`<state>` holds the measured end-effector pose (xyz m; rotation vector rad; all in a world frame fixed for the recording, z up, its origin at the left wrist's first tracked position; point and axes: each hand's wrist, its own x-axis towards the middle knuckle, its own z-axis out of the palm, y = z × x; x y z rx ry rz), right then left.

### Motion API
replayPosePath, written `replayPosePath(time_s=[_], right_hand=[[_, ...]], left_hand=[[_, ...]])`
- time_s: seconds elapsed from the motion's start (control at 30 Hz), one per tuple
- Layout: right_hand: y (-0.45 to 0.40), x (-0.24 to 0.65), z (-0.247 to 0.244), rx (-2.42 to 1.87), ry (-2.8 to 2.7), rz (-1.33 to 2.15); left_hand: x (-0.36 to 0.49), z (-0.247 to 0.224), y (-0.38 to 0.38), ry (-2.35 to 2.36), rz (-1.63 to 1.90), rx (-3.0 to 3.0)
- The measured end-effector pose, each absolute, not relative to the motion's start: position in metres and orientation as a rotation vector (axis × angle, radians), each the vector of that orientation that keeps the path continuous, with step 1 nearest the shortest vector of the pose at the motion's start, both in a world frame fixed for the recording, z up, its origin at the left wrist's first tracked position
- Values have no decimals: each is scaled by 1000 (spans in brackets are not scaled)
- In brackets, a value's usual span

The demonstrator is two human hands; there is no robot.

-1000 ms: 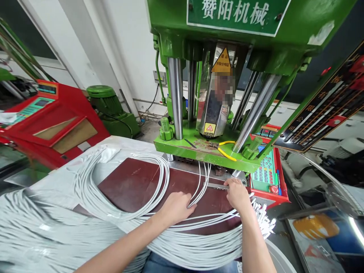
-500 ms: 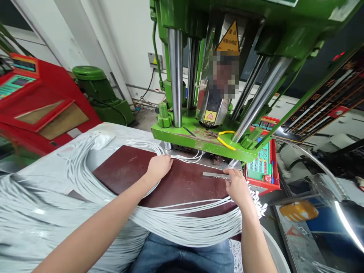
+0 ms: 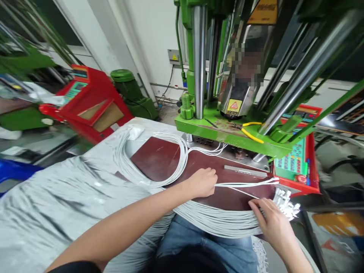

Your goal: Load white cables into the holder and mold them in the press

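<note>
Over the middle of a dark brown board [image 3: 159, 155], my left hand [image 3: 202, 182] is closed around a few white cables [image 3: 244, 185]. Their ends point right, past the board's edge. My right hand [image 3: 270, 218] is pinched at a single thin white cable [image 3: 243, 192], just above a thick bundle of white cables [image 3: 216, 220] that hangs along the board's near edge. White tips [image 3: 286, 203] of that bundle show beyond my right fingers. A metal strip [image 3: 246, 171] lies untouched on the board, farther back than both hands.
A green press [image 3: 222, 132] stands behind the board, with yellow-handled pliers [image 3: 251, 132] on its plate. Coiled white cables [image 3: 122, 151] lie at left, and some reach under the press. A red control box [image 3: 313, 167] is at right. A grey mass of cables [image 3: 71, 204] covers the left foreground.
My right hand has left the metal strip and come down to the cable bundle. My left hand has moved nearer and rightward, off the cables by the press. The view has shifted left.
</note>
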<state>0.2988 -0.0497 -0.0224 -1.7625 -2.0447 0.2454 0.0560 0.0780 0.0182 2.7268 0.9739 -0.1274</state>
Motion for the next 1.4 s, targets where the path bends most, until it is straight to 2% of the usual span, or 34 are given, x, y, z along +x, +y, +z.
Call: replayPosePath(time_s=[0.23,0.5,0.8,1.1,1.2,1.4], right_hand=[[-43,295,-19,-1775,-2090,139],[-38,294,-22,-1779,-2092,156],[-39,299,-23,-1733,-2070,196],[-29,285,-5,-1718,-2088,281],[-29,276,10,-1720,-2056,370],[-33,246,34,-1618,-2083,498]], left_hand=[[58,24,96,1072,-242,2551],[44,24,80,860,-273,2439],[-29,51,46,1008,-82,2473],[-61,25,13,970,207,2464],[-62,31,23,977,258,2296],[-70,41,50,947,337,1603]])
